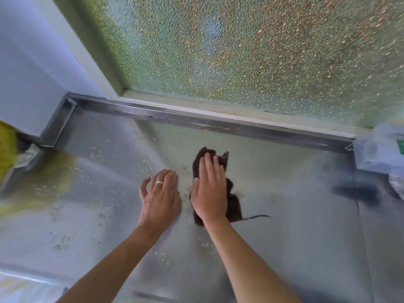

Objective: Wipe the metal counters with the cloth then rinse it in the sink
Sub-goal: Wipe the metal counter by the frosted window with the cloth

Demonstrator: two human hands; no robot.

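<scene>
cloth (218, 189), dark brown, lies crumpled on the metal counter (295, 215) near its middle, a loose thread trailing from its near right corner. right hand (209, 189) presses flat on the cloth, fingers straight and close together, pointing toward the raised back rim (196, 121). left hand (160, 196) rests just beside it on the bare counter, fingers spread and relaxed, holding nothing, a ring (159, 182) on one finger. pale crumbs (96, 149) lie scattered over the left part of the counter and between the forearms. frosted glass (240, 51) rises behind the rim. plastic bag (380, 149) sits at the right edge, something yellow (6, 147) at the left.
</scene>
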